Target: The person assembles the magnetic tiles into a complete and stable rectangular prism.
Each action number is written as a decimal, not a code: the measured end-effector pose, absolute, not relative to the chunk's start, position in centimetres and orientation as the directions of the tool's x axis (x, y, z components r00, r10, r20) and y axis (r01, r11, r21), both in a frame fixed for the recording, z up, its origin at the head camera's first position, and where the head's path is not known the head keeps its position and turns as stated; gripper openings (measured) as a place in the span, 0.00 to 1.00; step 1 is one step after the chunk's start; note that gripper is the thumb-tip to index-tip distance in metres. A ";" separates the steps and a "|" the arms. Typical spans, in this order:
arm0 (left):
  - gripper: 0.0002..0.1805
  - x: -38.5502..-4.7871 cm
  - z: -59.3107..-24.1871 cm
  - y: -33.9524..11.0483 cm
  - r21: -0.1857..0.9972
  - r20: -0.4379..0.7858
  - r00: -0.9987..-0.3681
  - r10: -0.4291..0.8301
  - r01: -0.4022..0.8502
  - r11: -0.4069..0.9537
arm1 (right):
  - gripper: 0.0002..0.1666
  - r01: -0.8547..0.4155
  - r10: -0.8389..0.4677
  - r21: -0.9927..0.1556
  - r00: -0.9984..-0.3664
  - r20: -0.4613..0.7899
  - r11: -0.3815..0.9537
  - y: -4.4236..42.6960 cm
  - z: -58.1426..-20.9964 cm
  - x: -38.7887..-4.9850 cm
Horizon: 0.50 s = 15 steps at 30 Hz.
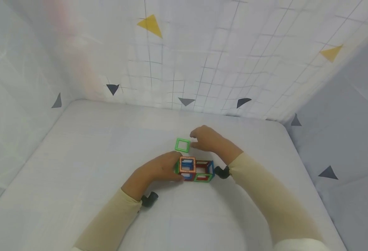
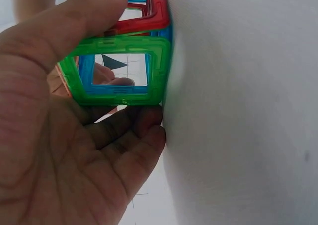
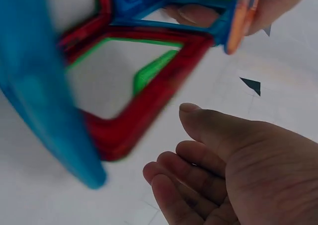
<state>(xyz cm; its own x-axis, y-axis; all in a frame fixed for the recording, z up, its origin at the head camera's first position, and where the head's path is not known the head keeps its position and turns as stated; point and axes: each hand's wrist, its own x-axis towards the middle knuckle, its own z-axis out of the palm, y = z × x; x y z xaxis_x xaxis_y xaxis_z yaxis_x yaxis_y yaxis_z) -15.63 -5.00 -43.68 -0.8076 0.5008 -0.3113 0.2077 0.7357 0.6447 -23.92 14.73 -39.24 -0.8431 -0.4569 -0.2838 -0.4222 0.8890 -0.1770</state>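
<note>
A small block-shaped structure of magnetic tiles [image 1: 187, 171] stands on the white surface, its open square frames coloured orange, red, green and blue. My left hand [image 1: 163, 167] holds its left end, thumb on the near side and fingers on the far side. In the left wrist view a green square frame [image 2: 124, 100] closes the end between thumb and fingers. Beyond the structure lies a loose green square magnetic tile [image 1: 182, 151], flat. Just right of that tile hovers my right hand [image 1: 207, 138], fingers loosely bent and holding nothing, also clear in the right wrist view.
A white cloth surface [image 1: 133, 129] spreads around the tiles. Behind it rises a white wall sheet [image 1: 184, 69] with grid lines and small triangles, and a grey side sheet [image 1: 353, 139] stands at the right. Black wrist cameras [image 1: 150, 199] sit under both wrists.
</note>
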 end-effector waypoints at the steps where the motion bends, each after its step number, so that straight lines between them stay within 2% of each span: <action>1: 0.37 -15.6 -43.7 -5.0 0.645 -0.308 -0.808 0.501 0.209 0.735 | 0.29 -0.427 -0.458 -0.168 -0.844 -0.280 0.889 14.6 -39.1 -24.0; 8: 0.36 -15.6 -43.8 -5.1 0.647 -0.299 -0.806 0.510 0.222 0.730 | 0.27 -0.473 -0.494 -0.144 -0.817 -0.296 0.869 13.3 -38.1 -23.9; 15: 0.38 -15.7 -43.8 -5.1 0.655 -0.295 -0.804 0.516 0.223 0.722 | 0.28 -0.451 -0.473 -0.144 -0.819 -0.326 0.881 12.2 -38.7 -24.6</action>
<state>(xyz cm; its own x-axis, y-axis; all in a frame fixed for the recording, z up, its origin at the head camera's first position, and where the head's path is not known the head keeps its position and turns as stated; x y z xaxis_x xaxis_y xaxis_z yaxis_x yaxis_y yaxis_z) -15.66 -5.07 -43.82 -0.8041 0.5161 -0.2950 0.2230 0.7218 0.6552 -24.62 12.23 -38.67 -0.8187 -0.4725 -0.3263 -0.4510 0.8808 -0.1439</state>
